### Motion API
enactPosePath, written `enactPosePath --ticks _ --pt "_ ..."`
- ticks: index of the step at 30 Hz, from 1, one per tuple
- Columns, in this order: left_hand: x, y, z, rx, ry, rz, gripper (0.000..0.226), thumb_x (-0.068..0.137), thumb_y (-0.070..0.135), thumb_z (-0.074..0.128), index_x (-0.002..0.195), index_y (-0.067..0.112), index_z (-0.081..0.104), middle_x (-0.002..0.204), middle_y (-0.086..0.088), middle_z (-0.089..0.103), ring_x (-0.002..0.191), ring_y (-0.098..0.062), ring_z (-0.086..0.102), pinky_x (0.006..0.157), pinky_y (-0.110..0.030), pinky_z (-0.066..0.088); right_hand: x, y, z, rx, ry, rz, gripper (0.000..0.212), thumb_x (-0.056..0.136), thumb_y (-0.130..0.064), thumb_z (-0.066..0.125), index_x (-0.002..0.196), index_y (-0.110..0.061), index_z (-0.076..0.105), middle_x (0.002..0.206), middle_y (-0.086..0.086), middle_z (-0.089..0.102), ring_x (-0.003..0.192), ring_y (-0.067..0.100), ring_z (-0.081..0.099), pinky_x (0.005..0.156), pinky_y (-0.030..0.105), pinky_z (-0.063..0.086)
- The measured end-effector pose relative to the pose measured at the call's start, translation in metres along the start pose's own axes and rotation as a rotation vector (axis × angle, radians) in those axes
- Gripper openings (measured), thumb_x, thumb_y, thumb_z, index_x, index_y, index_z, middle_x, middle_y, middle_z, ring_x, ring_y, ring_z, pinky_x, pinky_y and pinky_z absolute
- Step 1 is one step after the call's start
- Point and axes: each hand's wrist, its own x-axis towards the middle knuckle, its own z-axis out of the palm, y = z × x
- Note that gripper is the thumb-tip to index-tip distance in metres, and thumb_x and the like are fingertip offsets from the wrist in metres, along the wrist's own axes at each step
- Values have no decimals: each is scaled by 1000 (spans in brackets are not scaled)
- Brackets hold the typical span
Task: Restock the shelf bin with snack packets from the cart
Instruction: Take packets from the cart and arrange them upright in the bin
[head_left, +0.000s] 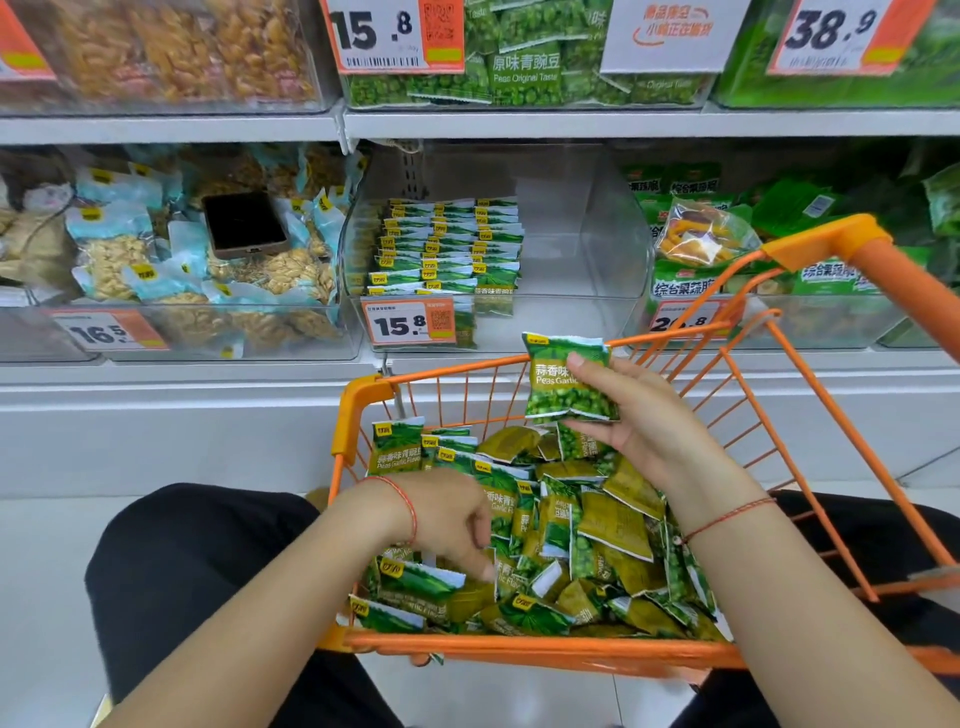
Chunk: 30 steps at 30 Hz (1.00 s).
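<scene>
Right hand (641, 415) pinches a pea packet (569, 379) above the cart (363, 410); left hand (447, 519), fingers curled, digs among packets, grip unclear. I judge gathering underway; next, lift toward the half-filled bin (582, 249) at twelve o'clock.

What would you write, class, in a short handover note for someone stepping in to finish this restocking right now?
Right hand: holds one garlic pea packet above the cart.
Left hand: down in the cart, fingers on the loose packets; its grip is unclear.
Shelf bin: neat rows of packets fill its left part, right part bare.
Left to do: place the held packet, then move the many remaining ones.
</scene>
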Motion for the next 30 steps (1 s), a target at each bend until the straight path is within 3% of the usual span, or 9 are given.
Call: enactPosePath --ticks 5,9,11,13,16,20,24,27,30 --pt "3 19 11 23 126 111 42 84 56 61 105 20 70 105 5 68 96 -11 61 84 -30 50 0 2 -1 -16 -10 13 15 86 -18 66 99 -14 60 79 -6 74 77 4 71 73 31 58" --pt "6 37 24 219 0 179 41 85 46 65 114 17 68 100 2 66 93 -17 57 76 -30 44 1 2 1 44 7 58 70 74 -27 74 133 -2 47 129 13 58 102 17 66 67 31 59" --pt "8 39 26 293 80 190 35 88 41 63 105 11 70 85 -6 62 81 -22 53 66 -30 37 0 2 1 67 15 89 60 81 -25 70 131 -1 47 129 13 55 98 18 67 65 32 60" --pt "8 28 16 109 139 248 30 89 37 63 82 8 66 69 -11 51 67 -22 47 59 -29 31 -1 2 0 102 21 113 48 89 -22 63 130 -2 48 131 13 54 91 17 68 62 33 60" --pt "-8 12 -19 -187 301 283 25 93 32 60 75 15 57 56 4 42 52 -10 44 53 -23 30 2 4 0 101 79 80 59 90 -25 62 140 -3 40 142 13 46 102 20 64 61 33 59" --pt "-27 13 -53 -669 515 335 6 93 15 55 88 18 53 46 8 49 48 2 56 55 -15 49 2 8 4 -2 98 18 69 92 -27 60 149 -9 25 150 1 31 114 10 48 68 32 58" --pt "-17 19 -64 -715 673 270 17 92 19 58 104 9 53 53 7 58 51 -5 59 53 -24 56 -1 6 9 22 27 42 60 93 -24 58 145 -8 34 143 2 42 114 13 54 64 35 60" --pt "-7 23 -63 -692 786 202 22 90 25 63 104 13 51 47 9 56 48 -3 57 54 -29 58 -2 5 10 17 19 46 48 93 -42 54 132 -14 51 134 9 54 116 21 58 64 35 59" --pt "0 29 -61 -689 888 180 25 88 28 65 102 13 50 54 5 57 54 -12 62 55 -34 59 -3 5 10 -31 -28 -1 78 71 -60 68 133 -15 51 130 7 58 115 20 60 71 34 59"
